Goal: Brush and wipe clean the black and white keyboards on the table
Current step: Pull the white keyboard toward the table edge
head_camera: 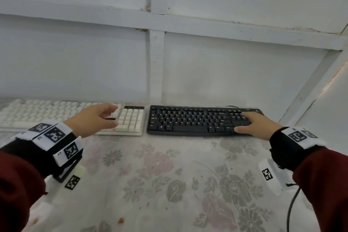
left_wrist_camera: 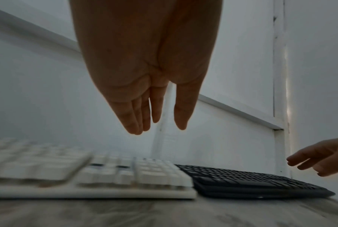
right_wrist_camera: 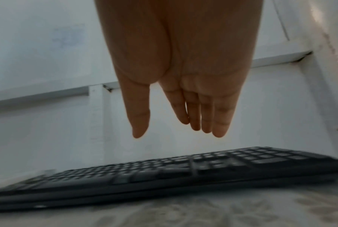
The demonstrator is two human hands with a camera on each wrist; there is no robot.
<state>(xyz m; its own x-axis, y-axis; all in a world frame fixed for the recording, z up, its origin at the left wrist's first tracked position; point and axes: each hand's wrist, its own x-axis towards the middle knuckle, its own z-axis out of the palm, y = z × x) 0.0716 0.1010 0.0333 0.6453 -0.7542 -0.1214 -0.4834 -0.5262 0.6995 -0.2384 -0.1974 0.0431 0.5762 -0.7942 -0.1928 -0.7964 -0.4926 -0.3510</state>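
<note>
The white keyboard (head_camera: pixel 71 117) and the black keyboard (head_camera: pixel 203 120) lie side by side at the far edge of the table (head_camera: pixel 169 184), against the white panelled wall (head_camera: pixel 226 71), their short ends almost touching. I have my left hand (head_camera: pixel 94 118) out over the right part of the white one, fingers straight and loose, holding nothing. My right hand (head_camera: pixel 252 124) is over the number pad end of the black one, also relaxed and empty. In the head view its fingertips look to be on the keys, but the wrist views show both hands with a gap beneath — I cannot say for sure whether either one is touching.

No brush and no cloth shows in any view, so I judge the cleaning itself has not begun; this looks like reaching for the keyboards to draw them nearer or square them up. To do that well I would take each board by its front edge and frame rather than press on the keys, and slide it flat over the flowered tablecloth (head_camera: pixel 154 164) so the cloth does not bunch. A dark cable (head_camera: pixel 291 207) runs off near my right sleeve (head_camera: pixel 323 184) — I would keep it clear.
</note>
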